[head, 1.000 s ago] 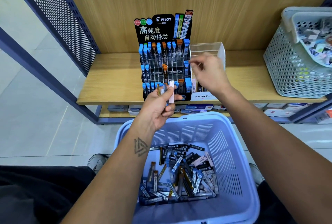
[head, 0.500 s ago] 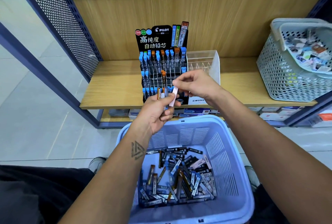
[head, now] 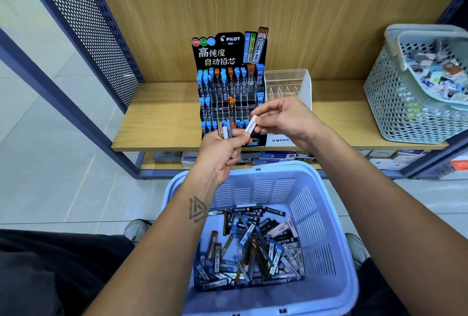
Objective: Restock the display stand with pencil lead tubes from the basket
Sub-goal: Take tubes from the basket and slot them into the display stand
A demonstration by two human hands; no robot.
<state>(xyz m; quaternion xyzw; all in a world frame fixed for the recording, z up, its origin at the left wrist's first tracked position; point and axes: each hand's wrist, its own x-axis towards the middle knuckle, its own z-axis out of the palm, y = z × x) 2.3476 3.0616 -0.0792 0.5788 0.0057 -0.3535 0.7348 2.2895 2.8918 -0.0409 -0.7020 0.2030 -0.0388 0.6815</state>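
A black Pilot display stand (head: pixel 229 50) stands on the wooden shelf (head: pixel 162 115), its tiers partly filled with blue- and orange-capped lead tubes. In front of its lowest tier my left hand (head: pixel 220 153) grips a small bunch of tubes (head: pixel 226 130). My right hand (head: pixel 286 119) pinches the top of a white tube (head: pixel 251 125) whose lower end is still at my left thumb. Below, the lilac basket (head: pixel 326 214) holds several loose lead tubes (head: pixel 250 247).
A clear acrylic holder (head: pixel 291 82) with a Mono label stands right of the stand. A grey perforated basket (head: pixel 395 103) of small items sits at the shelf's right end. Boxes lie on the lower shelf (head: pixel 276 156). A perforated metal side panel (head: pixel 83 27) bounds the left.
My right hand came back from the stand's right side to my left hand and took hold of the white tube, tilting it to the right.
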